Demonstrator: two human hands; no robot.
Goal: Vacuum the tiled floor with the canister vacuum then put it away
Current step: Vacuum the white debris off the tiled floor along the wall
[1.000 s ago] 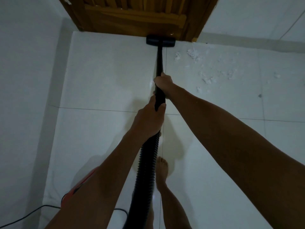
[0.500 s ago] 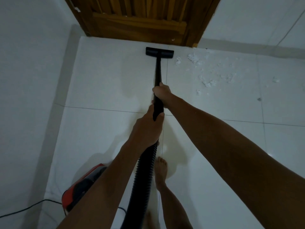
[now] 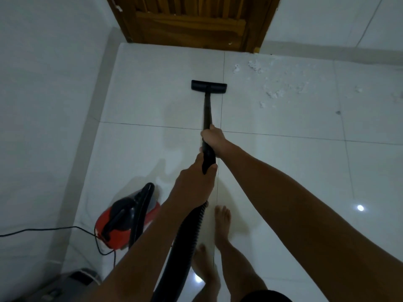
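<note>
Floor nozzle (image 3: 209,87) pulled back from door (image 3: 189,20); red canister (image 3: 127,216) now fully visible.

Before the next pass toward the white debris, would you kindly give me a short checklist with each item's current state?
1. Both hands on the wand: ok. The right hand grips higher up, the left hand at the handle.
2. Floor head flat on the tile: ok, as far as the view shows.
3. White debris picked up: not ok; it lies to the right of the head.
4. Hose free of kinks: ok where visible.
5. Power cord clear of feet: ok; it runs left of the canister.
6. Suction on: cannot tell.
</note>
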